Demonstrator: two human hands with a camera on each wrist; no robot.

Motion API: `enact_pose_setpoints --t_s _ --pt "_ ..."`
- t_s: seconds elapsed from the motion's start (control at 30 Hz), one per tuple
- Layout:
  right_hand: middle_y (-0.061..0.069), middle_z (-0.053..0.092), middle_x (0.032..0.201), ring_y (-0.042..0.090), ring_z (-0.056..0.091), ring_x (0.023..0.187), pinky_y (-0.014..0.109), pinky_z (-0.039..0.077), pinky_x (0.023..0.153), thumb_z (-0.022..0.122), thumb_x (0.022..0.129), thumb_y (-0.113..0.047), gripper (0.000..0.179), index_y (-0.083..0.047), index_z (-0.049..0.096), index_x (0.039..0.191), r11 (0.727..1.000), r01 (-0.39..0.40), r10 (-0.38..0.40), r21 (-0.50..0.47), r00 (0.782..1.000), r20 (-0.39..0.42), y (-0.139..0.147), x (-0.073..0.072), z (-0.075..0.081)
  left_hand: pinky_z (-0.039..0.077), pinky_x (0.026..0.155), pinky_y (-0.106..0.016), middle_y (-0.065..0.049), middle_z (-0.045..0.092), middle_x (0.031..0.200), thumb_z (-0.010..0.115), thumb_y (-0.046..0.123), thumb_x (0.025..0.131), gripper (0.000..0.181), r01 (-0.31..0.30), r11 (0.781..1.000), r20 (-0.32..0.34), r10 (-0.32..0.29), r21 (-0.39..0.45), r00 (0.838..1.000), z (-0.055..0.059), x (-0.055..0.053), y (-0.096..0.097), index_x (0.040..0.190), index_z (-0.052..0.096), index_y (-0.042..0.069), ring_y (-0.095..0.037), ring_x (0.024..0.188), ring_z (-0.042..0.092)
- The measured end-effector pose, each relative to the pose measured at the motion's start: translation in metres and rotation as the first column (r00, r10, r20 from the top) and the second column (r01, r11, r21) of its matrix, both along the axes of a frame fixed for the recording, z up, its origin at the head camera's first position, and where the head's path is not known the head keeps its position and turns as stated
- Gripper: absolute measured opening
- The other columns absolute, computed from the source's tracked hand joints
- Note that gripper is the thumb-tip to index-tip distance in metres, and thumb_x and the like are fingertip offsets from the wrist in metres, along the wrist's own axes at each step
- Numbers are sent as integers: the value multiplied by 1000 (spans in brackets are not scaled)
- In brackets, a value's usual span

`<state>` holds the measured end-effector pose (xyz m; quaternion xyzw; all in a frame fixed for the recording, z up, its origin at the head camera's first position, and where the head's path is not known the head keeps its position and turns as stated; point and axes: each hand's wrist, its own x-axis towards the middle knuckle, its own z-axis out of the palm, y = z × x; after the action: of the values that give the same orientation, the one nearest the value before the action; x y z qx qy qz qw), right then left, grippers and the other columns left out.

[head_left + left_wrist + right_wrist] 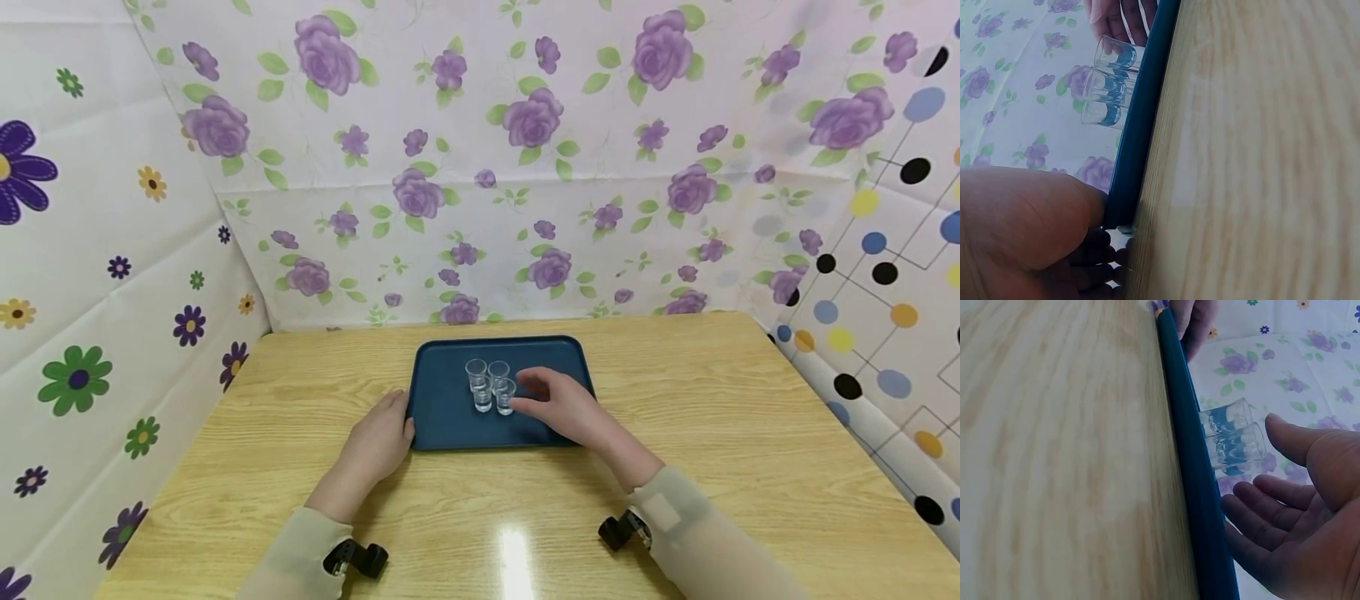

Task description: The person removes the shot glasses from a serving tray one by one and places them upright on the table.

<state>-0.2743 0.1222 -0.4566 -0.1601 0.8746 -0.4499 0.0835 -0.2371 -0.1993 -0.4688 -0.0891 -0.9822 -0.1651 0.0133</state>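
Observation:
Several small clear shot glasses [483,397] stand upright, clustered near the middle of a dark blue tray [450,433]. My left hand [378,437] holds the tray's left edge, its thumb at the rim; part of its fingers is hidden in the head view. Over the tray's right side hovers my right hand [562,404], thumb and fingers spread apart beside the nearest right glass [506,402]. In the right wrist view, a gap shows between the right thumb [1291,437] and the glasses [1235,447], and nothing is held there.
The tray lies on a light wooden table [300,375], towards its far edge. Behind hangs a sheet printed with purple flowers [420,193]; patterned sheets also close off both sides. Each sleeve carries a black wrist camera [618,532].

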Motion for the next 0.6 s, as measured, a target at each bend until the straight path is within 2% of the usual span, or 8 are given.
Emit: enact_pose_setpoints --t_s 0.27,0.6 --pt "5 69 139 26 66 129 50 58 108 80 105 -37 52 -10 67 147 999 38 -38 3 999 -8 -6 -2 -3 46 122 -60 -34 51 160 62 8 112 52 13 1000 -35 -14 -14 999 0 2 0 156 50 -16 -47 151 49" --pt "1 71 124 22 68 116 46 61 98 81 104 -35 47 -10 68 141 999 35 -35 -5 999 -7 -15 -1 -3 48 121 -60 -34 51 160 62 8 112 51 14 999 -43 -15 -29 999 1 3 0 155 51 -16 -47 151 50"
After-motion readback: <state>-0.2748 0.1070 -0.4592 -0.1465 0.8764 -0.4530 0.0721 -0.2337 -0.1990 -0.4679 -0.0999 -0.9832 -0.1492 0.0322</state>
